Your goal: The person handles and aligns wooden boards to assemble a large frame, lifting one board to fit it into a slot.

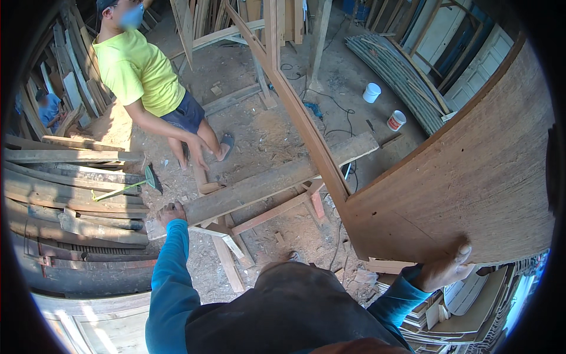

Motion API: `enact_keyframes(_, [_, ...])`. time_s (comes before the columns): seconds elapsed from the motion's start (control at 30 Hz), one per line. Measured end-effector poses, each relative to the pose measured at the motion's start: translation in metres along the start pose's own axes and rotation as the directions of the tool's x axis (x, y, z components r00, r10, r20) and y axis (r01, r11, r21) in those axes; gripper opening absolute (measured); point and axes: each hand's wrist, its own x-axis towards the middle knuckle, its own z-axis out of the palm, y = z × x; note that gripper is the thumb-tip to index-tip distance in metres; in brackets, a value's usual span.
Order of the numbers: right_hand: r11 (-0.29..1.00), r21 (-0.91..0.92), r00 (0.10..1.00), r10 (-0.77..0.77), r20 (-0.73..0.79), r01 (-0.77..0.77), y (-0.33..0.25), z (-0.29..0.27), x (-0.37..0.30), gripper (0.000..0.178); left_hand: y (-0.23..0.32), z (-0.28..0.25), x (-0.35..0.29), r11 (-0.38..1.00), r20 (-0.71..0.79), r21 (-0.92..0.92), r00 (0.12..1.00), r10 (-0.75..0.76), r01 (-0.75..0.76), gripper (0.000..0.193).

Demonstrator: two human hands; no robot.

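My left hand (171, 213) is at the left end of a thick, rough wooden plank (259, 184), its fingers bent over the wood. The plank lies across a wooden sawhorse (270, 210). On my right, a large brown wooden door (448, 177) stands tilted, with a solid panel toward me and an open frame reaching away past the plank. My right hand (445, 270) grips the door's near edge; the thumb shows against the panel, while the other fingers are partly hidden.
A person in a yellow shirt (138, 79) stands ahead on the left, one arm lowered. Stacked boards (76, 189) fill the left side. Cables, a power tool (313, 109), white buckets (371, 92) and long corrugated sheets (392, 79) lie beyond the plank. Another person (50, 110) is far left.
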Motion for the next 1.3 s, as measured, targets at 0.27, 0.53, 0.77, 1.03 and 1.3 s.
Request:
enact_keyframes(0.27, [1.0,0.016,1.0,0.021,0.009,-0.021,0.0,0.002,0.001,0.101,0.0,0.013,0.001,0.999,-0.03,-0.046,0.999,-0.01,0.009,0.038])
enact_keyframes(0.53, [0.999,0.048,1.0,-0.012,0.008,0.012,0.003,0.0,0.003,0.09,-0.002,0.01,0.001,1.0,0.024,0.027,1.0,0.012,-0.013,0.038])
enact_keyframes(0.77, [0.999,0.037,1.0,-0.002,0.017,0.002,0.012,-0.006,0.003,0.089,-0.016,0.036,0.006,0.999,0.044,0.044,0.999,0.023,-0.025,0.035])
enact_keyframes(1.03, [0.999,0.042,1.0,-0.007,-0.026,0.008,0.009,-0.004,0.002,0.087,0.003,0.001,-0.003,0.991,0.125,0.084,0.987,0.097,-0.108,0.033])
enact_keyframes(1.3, [0.998,0.06,0.999,-0.034,-0.002,0.034,0.008,-0.003,0.002,0.082,0.011,-0.015,-0.005,0.988,0.142,0.143,0.989,0.037,-0.057,0.031])
